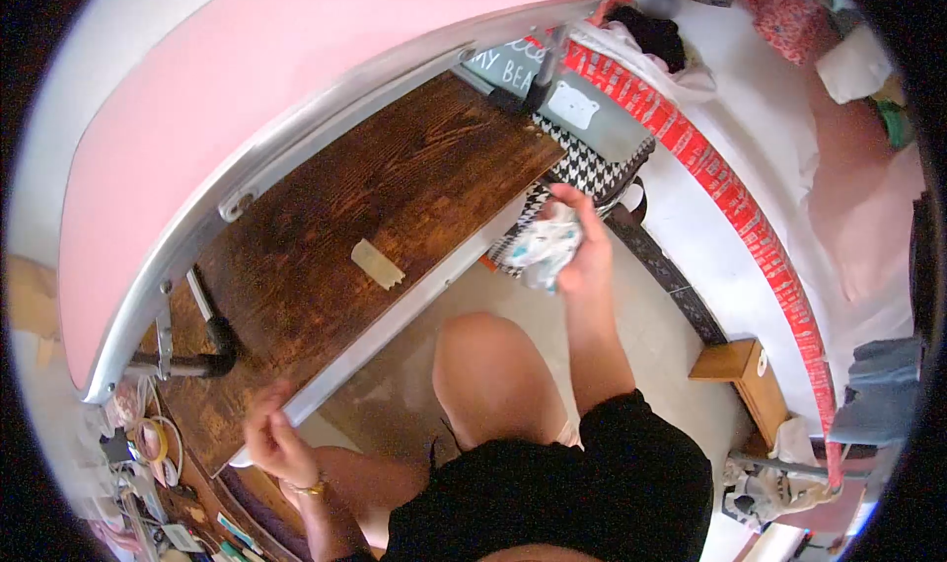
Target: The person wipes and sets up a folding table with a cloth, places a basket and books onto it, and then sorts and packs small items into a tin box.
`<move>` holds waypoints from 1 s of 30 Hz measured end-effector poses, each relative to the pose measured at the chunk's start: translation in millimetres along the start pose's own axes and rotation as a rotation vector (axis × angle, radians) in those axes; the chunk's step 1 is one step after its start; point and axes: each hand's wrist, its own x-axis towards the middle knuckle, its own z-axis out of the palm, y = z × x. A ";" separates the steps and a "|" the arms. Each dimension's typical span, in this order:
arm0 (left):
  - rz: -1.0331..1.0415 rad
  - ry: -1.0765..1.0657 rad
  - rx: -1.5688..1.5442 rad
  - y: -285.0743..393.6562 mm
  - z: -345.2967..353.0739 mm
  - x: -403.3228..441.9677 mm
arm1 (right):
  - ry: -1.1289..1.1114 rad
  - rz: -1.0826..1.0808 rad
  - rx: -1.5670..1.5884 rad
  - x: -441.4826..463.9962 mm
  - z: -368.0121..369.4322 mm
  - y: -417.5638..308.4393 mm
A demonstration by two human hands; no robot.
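Observation:
My right hand point(582, 246) is closed round a crumpled white wad point(546, 244) with blue-green specks, held past the right edge of the brown wooden board point(395, 167). At the board's lower left corner is my left hand point(279, 439), slightly blurred, near the white front edge point(365, 350); its fingers are partly curled, and whether they touch the edge is unclear. A short strip of beige tape point(378, 264) lies on the board.
A pink panel with a metal frame point(247, 78) rises behind the board. A houndstooth bag point(592, 157) and a grey-green box point(602, 118) stand at the right. Cables point(158, 444) lie at the lower left. A small wooden stool point(745, 374) is on the floor.

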 end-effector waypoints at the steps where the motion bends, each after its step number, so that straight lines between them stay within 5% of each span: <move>1: -0.058 -0.097 -0.086 1.2 13.1 -2.8 | -0.075 -0.003 0.067 -1.0 24.0 8.1; 4: -0.274 -0.431 -0.437 17.4 61.5 -3.5 | -0.372 0.092 0.223 -1.7 72.6 40.4; 6: -0.361 -0.510 -0.623 24.5 86.8 -8.1 | -0.364 0.256 0.169 -17.3 104.2 57.7; 8: -0.643 -0.355 -0.985 12.9 97.8 -25.3 | -0.455 0.317 0.072 -31.6 120.8 73.7; 11: -0.712 -0.292 -1.329 30.4 97.9 -8.9 | -0.789 -0.112 -0.685 -35.3 118.5 86.7; 14: -0.869 -0.185 -1.435 12.7 87.1 -10.9 | -0.886 -0.525 -1.204 -42.2 108.9 102.4; 15: -0.901 -0.181 -1.379 10.8 84.6 -9.3 | -0.889 -0.658 -1.372 -45.2 108.9 103.7; 19: -0.788 -0.207 -0.955 16.0 81.7 0.5 | -0.815 -0.581 -1.241 -61.4 114.8 95.5; 24: -0.733 -0.453 -1.137 53.2 91.8 -2.9 | -0.866 -0.539 -1.323 -49.4 90.2 105.9; 27: -0.714 -0.565 -1.084 44.8 83.6 -3.4 | -0.654 -0.469 -1.162 -22.1 75.1 86.9; 28: -0.653 -0.571 -1.016 42.8 76.6 -2.7 | -0.470 -0.294 -1.009 -15.8 66.4 78.8; 30: -0.545 -0.557 -0.867 37.8 55.9 -0.5 | -0.305 -0.586 -1.181 21.5 45.9 52.0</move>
